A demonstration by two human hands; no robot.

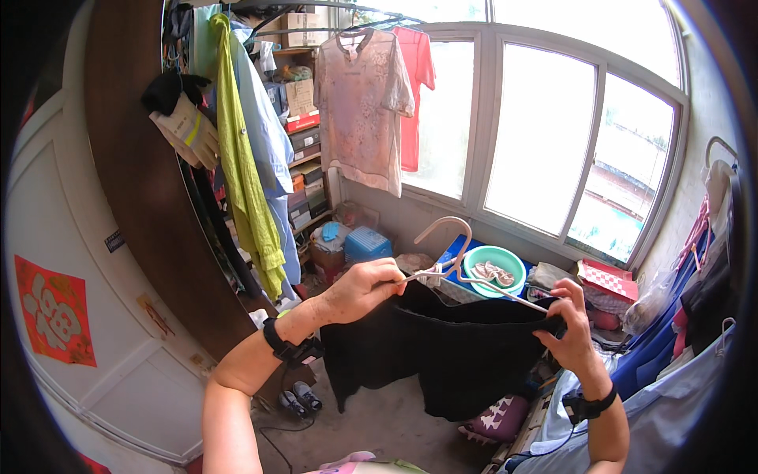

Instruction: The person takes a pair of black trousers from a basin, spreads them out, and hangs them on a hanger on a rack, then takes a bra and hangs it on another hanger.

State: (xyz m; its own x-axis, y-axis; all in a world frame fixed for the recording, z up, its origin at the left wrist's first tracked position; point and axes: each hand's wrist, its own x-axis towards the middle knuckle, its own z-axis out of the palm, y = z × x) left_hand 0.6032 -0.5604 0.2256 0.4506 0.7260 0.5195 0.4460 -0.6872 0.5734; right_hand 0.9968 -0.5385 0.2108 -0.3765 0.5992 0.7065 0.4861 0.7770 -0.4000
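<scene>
A pale pink hanger [457, 267] is held up in front of me, its hook pointing upward. Black shorts [466, 359] hang below it, waistband up and both legs dangling. The fingers of my left hand [359, 292] are closed around the left arm of the hanger, near the top left of the waistband. My right hand [570, 328] pinches the other end of the hanger together with the right corner of the waistband. Exactly how the waistband is fixed to the hanger at the left is hidden behind my hand.
A green basin [517, 268] stands under the windows. A patterned shirt [363, 110] and a yellow-green garment [237, 158] hang from overhead. Clothes [671, 379] fill the right side. Small shoes [301, 399] and a purple cushion [497, 420] lie on the floor. At left is a white door [118, 292].
</scene>
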